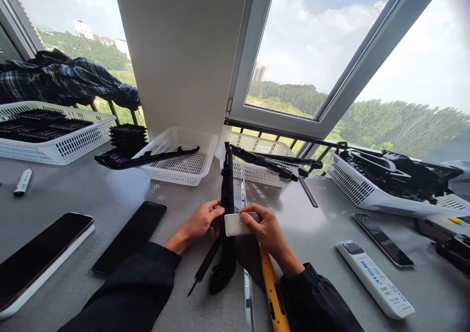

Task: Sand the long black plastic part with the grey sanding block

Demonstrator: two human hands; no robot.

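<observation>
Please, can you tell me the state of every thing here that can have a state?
Window: tilted open.
Phone: screen dark, face up.
Marker: capped, lying flat.
Middle basket: a black strip across its rim.
Left hand: gripping the long black part.
Right hand: holding a small grey block.

head cam | forward-down | close over table (110, 200) | faces windows (312, 43)

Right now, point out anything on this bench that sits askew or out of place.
One long black strip lies across the rim of the middle white basket, half hanging out over the table. More black strips jut from the next basket.
</observation>
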